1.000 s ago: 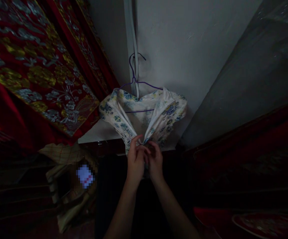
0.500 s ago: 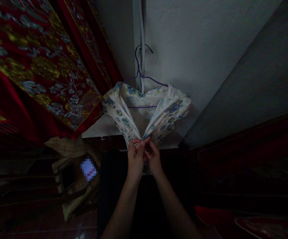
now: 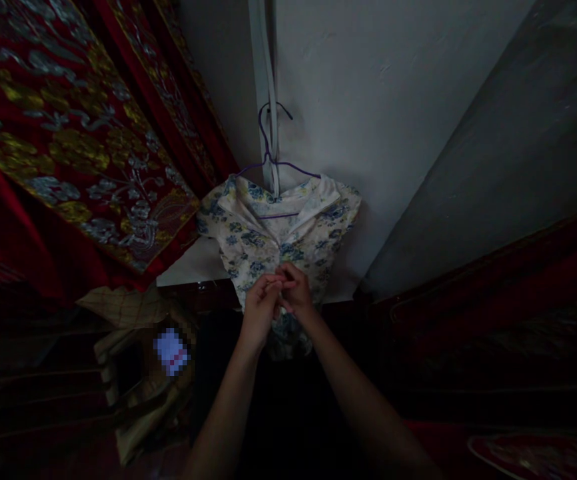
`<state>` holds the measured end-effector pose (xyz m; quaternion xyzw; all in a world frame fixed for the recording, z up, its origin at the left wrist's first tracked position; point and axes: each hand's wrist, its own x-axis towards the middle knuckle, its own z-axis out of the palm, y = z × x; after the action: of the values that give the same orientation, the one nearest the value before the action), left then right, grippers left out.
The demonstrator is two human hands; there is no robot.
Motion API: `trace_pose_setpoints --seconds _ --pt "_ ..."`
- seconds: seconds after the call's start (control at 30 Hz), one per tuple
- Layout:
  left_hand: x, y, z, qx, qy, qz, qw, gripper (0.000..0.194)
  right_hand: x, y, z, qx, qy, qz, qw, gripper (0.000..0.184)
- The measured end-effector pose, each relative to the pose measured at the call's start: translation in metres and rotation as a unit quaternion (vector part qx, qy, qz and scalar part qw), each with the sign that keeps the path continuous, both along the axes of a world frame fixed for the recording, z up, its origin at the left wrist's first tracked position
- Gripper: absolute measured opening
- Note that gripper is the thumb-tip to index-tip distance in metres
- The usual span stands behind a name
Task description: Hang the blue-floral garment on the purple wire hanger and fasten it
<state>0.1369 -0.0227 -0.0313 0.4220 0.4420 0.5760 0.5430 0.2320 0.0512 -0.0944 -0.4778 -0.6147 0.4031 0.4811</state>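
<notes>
1. From the bottom edge, two bare forearms (image 3: 223, 407) are stretched up and inward, set apart at the frame's foot and brought close at the wrists.
2. At the middle of the shirt's front, the left hand (image 3: 260, 308) and the right hand (image 3: 298, 292) are brought together, with fingers bent and tips met over the front edges. How tightly each grip is closed, and whether cloth or a button is pinched, cannot be told.
3. Behind the hands, the shirt (image 3: 248, 257), white with blue and yellow flowers, is hung upright. Its collar is spread in a V; its lower part is partly hidden by the hands and lost in shadow.
4. To the lower left, a pale patch (image 3: 171, 350), blurred into squares, is seen beside folds of checked cloth (image 3: 123, 307).
5. To the upper left, a red cloth (image 3: 76, 153) is covered with gold and silver embroidery.
6. Above the collar, the shirt's shoulders are carried by a purple hanger (image 3: 296, 165), its hook set against a strip (image 3: 262, 67).
7. Behind everything, a grey wall (image 3: 368, 100) is dimly lit.
</notes>
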Motion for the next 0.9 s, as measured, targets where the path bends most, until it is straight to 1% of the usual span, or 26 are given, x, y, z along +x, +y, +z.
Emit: trace_pose_setpoints --seconds 0.07,0.13,0.23,0.33,0.43,0.47,0.53,0.57,0.63,0.7,0.73,0.8,0.87,0.9 --pt "-0.011 0.005 -0.004 -0.005 0.011 0.029 1.000 0.035 0.003 0.018 0.002 0.015 -0.033 -0.051 0.998 0.034" --pt "-0.021 0.008 -0.009 -0.020 0.022 0.039 0.999 0.035 0.006 0.036 0.004 0.015 -0.063 -0.076 0.995 0.036" --pt "-0.028 0.008 -0.021 -0.053 0.034 0.027 0.998 0.036 0.006 0.058 0.006 0.006 -0.113 -0.080 0.990 0.035" --pt "-0.025 0.008 -0.034 -0.067 0.047 -0.002 0.997 0.038 0.003 0.071 0.009 0.003 -0.139 -0.079 0.987 0.033" --pt "-0.024 0.013 -0.045 -0.062 0.066 -0.012 0.996 0.038 0.002 0.073 0.011 0.005 -0.135 -0.062 0.989 0.031" --pt "-0.025 0.016 -0.049 -0.053 0.079 -0.003 0.995 0.036 0.002 0.071 0.011 0.004 -0.127 -0.050 0.991 0.031" --pt "-0.028 0.023 -0.055 -0.018 0.132 0.041 0.990 0.028 0.005 0.063 0.012 -0.007 -0.104 -0.019 0.994 0.032" --pt "-0.029 0.027 -0.057 0.010 0.175 0.068 0.982 0.026 0.007 0.058 0.014 -0.017 -0.090 0.001 0.996 0.033" --pt "-0.029 0.035 -0.062 0.081 0.276 0.101 0.952 0.032 0.011 0.047 0.018 -0.041 -0.064 0.056 0.996 0.036" --pt "-0.026 0.043 -0.065 0.144 0.350 0.102 0.920 0.034 0.015 0.035 0.026 -0.063 -0.049 0.119 0.990 0.040" --pt "-0.023 0.047 -0.065 0.164 0.368 0.097 0.910 0.029 0.017 0.031 0.032 -0.073 -0.043 0.149 0.985 0.042" --pt "-0.016 0.054 -0.065 0.181 0.378 0.091 0.903 0.019 0.022 0.025 0.049 -0.098 -0.025 0.197 0.975 0.043" --pt "-0.010 0.059 -0.063 0.186 0.379 0.088 0.902 0.019 0.026 0.024 0.071 -0.119 0.006 0.205 0.972 0.040" --pt "-0.007 0.060 -0.063 0.187 0.388 0.081 0.899 0.021 0.027 0.025 0.084 -0.124 0.027 0.190 0.974 0.037"
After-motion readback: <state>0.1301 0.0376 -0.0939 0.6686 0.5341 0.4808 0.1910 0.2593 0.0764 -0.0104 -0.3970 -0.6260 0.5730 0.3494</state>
